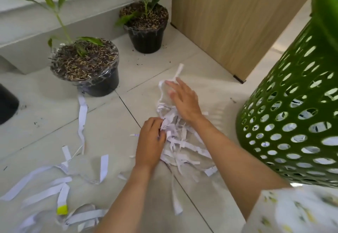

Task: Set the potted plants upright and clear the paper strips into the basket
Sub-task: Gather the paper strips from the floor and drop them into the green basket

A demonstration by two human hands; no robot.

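I see open tiled floor between two upright potted plants, the near one and the far one, with a wooden cabinet and green basket closing the right side. My left hand is clenched on paper strips in the middle pile while my right hand lies spread flat over them. More strips lie loose lower left; their print is unreadable.
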